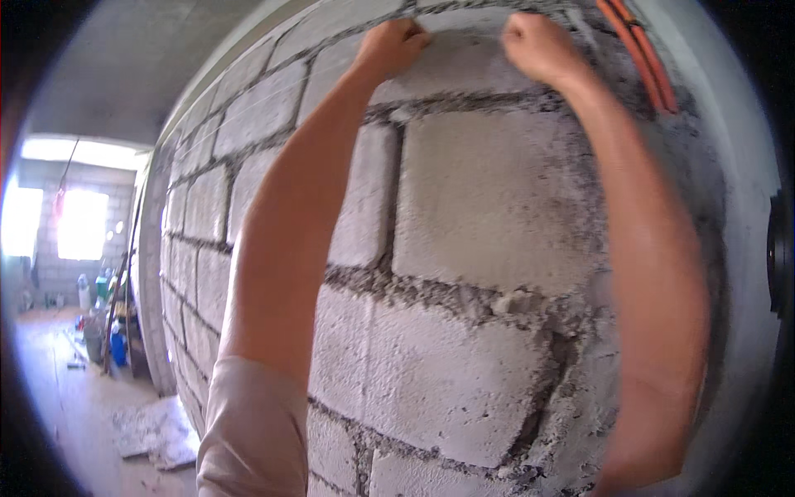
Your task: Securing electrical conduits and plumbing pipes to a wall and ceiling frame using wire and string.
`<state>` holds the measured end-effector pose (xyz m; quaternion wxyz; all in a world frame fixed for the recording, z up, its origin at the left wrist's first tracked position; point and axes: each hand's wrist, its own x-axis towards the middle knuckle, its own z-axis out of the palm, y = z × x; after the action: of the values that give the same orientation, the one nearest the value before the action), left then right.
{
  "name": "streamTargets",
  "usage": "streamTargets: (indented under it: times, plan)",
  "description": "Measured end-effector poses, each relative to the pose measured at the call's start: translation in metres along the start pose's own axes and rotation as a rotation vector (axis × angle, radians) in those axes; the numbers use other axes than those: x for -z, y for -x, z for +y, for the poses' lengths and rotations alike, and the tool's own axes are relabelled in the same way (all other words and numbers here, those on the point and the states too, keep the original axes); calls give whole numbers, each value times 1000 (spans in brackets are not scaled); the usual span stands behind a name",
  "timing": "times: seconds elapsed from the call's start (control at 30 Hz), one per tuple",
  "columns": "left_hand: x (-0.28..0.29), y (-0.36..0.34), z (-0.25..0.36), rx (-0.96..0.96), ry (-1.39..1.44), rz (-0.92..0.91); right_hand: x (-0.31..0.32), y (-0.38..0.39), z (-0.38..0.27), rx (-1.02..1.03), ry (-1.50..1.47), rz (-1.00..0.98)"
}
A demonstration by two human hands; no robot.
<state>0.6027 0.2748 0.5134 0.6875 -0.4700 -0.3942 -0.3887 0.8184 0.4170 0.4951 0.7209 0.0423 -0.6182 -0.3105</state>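
Both my arms reach up against a pale block wall (pixel 480 199) with rough, crumbly mortar joints. High on it, my left hand (pixel 396 43) is closed, its fingers curled against a block in the upper course; whatever they grip is hidden. To its right, my right hand (pixel 537 45) is also closed at about the same height, its contents too small to make out. Faint thin pale lines (pixel 207 132) run across the upper blocks at left; I cannot tell whether they reach my hands. Orange-red conduits (pixel 638 58) run down the wall right of my right hand.
At far left an opening shows another room with bright windows (pixel 81 222), a hanging cord (pixel 68 170), a blue container (pixel 118 346), buckets (pixel 93 340) and long poles. Pale debris (pixel 157 431) lies on the floor (pixel 58 414) near the wall's foot. A plain pale edge (pixel 745 248) borders the right.
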Motion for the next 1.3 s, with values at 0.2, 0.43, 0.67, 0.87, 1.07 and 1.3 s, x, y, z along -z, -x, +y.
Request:
streamTargets:
  times: [0.2, 0.43, 0.67, 0.87, 1.07, 1.3]
  plan:
    - [10, -1, -4, -40, 123, -86, 26, 3, -36, -200, -70, -84]
    - [26, 11, -16, 0, 161, -61, 29, 6, -33, -173, -108, -88]
    - [20, 18, -15, 200, 292, -4, 39, -24, -42, -755, -970, -553]
    - [15, 17, -24, 58, 256, 68, -2, -50, -57, -794, -1069, -698]
    - [1, 6, -18, -15, 282, 73, -49, -71, -61, -96, 88, -172]
    - [10, 13, -27, -33, 280, 78, -37, -44, -101, -213, 44, -185]
